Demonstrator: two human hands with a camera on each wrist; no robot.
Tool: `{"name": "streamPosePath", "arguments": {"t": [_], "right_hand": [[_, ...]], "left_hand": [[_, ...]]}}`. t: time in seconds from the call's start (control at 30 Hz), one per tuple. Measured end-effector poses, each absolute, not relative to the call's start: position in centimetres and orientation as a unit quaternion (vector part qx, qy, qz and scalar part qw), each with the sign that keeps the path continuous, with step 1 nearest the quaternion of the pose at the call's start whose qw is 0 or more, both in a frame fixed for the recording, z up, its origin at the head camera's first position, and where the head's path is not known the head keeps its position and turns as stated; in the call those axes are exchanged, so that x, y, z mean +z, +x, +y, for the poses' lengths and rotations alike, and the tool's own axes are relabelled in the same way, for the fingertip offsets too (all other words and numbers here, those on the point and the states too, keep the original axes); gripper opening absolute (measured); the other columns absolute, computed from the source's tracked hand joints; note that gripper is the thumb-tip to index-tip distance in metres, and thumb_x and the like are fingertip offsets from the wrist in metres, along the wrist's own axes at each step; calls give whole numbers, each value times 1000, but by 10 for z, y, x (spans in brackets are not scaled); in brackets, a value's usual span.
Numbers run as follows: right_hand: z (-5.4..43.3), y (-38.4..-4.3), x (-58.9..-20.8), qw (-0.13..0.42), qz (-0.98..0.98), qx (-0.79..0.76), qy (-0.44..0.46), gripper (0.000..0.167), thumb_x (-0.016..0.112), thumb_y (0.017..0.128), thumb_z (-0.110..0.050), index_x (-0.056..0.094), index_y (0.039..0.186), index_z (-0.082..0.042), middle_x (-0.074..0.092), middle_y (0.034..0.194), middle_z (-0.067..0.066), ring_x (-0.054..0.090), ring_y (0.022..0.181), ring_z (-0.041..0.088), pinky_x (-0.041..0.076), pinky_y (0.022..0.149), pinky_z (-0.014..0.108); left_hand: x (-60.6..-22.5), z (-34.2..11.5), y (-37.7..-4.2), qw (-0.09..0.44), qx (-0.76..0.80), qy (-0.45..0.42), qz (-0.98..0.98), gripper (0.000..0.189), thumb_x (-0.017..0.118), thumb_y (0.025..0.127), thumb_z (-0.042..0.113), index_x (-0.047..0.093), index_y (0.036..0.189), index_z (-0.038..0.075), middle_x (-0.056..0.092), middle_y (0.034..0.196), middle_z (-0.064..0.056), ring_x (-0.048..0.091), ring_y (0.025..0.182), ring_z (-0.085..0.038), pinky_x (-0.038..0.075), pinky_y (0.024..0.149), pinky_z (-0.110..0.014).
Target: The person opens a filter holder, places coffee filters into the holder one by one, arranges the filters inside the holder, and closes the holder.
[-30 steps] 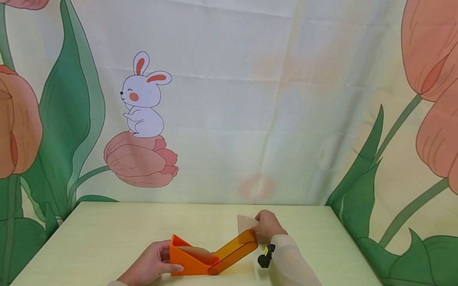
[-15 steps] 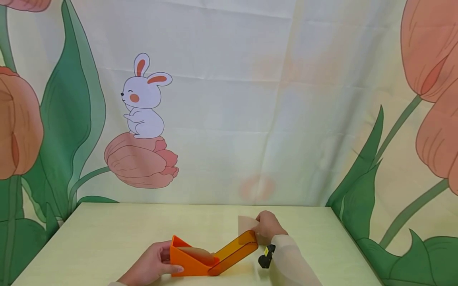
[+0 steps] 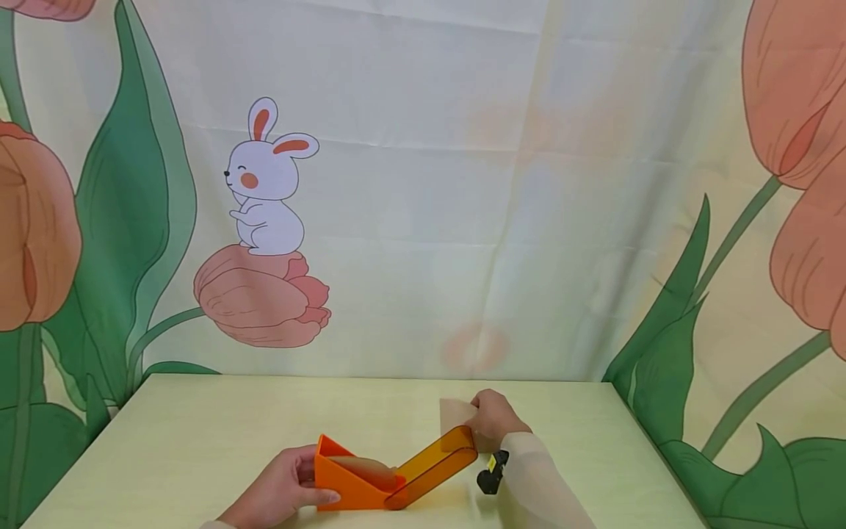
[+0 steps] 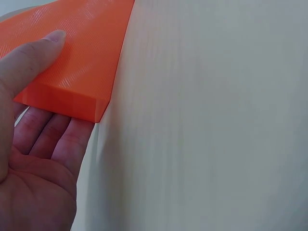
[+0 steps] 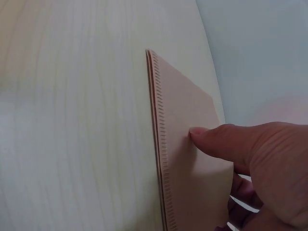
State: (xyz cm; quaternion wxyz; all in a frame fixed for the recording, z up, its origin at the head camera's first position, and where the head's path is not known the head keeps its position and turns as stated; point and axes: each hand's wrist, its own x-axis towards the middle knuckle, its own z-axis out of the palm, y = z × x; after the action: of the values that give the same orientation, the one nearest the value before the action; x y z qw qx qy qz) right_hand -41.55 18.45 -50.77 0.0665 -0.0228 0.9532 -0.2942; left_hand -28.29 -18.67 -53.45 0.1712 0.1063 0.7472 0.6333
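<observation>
An orange coffee filter box (image 3: 350,491) stands on the table, its see-through amber lid (image 3: 432,470) tipped up to the right. Brown filter paper (image 3: 360,467) shows inside it. My left hand (image 3: 284,479) grips the box's left end, thumb across the orange wall (image 4: 82,57) and fingers behind it in the left wrist view. Behind the lid's raised end, my right hand (image 3: 497,417) pinches a brown paper coffee filter (image 3: 452,411). A crimped edge runs along this filter (image 5: 183,115) in the right wrist view; how many sheets it has I cannot tell.
The pale wooden table (image 3: 218,419) ends at a cloth backdrop (image 3: 410,279) printed with tulips and a rabbit. A small black device with a yellow mark (image 3: 492,473) sits at my right wrist, close to the lid.
</observation>
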Motion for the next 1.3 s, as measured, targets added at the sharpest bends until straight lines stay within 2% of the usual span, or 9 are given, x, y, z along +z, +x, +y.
{"name": "streamPosePath", "arguments": {"t": [0.3, 0.53, 0.77, 1.13, 1.3], "right_hand": [[181, -418, -509, 60, 959, -273, -34, 26, 81, 86, -11, 71, 109, -3, 68, 101, 8, 60, 87, 24, 59, 86, 45], [182, -416, -504, 57, 967, -249, -9, 42, 83, 85, -21, 66, 119, -3, 69, 115, 12, 61, 97, 30, 55, 91, 53], [186, -417, -504, 72, 963, -259, -3, 30, 83, 84, -22, 69, 101, -1, 68, 95, 9, 61, 86, 26, 57, 85, 46], [186, -419, -507, 71, 960, -270, -17, 25, 83, 84, -18, 70, 99, -2, 68, 92, 7, 60, 85, 25, 58, 85, 44], [184, -415, -505, 62, 958, -280, 3, 26, 85, 83, -18, 68, 98, -5, 67, 93, 6, 59, 84, 26, 56, 78, 43]], "left_hand": [[-533, -187, -282, 173, 635, 109, 745, 58, 86, 82, 20, 63, 134, 6, 72, 126, -9, 70, 106, -23, 61, 94, -36], [-531, -188, -283, 163, 623, 133, 754, 56, 86, 84, 22, 64, 132, 6, 73, 124, -8, 70, 103, -23, 61, 93, -33], [-531, -188, -283, 166, 621, 125, 756, 57, 86, 83, 24, 64, 132, 7, 73, 124, -7, 70, 103, -23, 61, 94, -33], [-532, -187, -283, 169, 627, 128, 749, 56, 86, 83, 23, 64, 132, 7, 73, 124, -8, 70, 104, -23, 61, 94, -33], [-534, -187, -282, 166, 635, 115, 746, 58, 86, 83, 22, 64, 134, 7, 73, 126, -8, 70, 106, -23, 60, 95, -35]]}}
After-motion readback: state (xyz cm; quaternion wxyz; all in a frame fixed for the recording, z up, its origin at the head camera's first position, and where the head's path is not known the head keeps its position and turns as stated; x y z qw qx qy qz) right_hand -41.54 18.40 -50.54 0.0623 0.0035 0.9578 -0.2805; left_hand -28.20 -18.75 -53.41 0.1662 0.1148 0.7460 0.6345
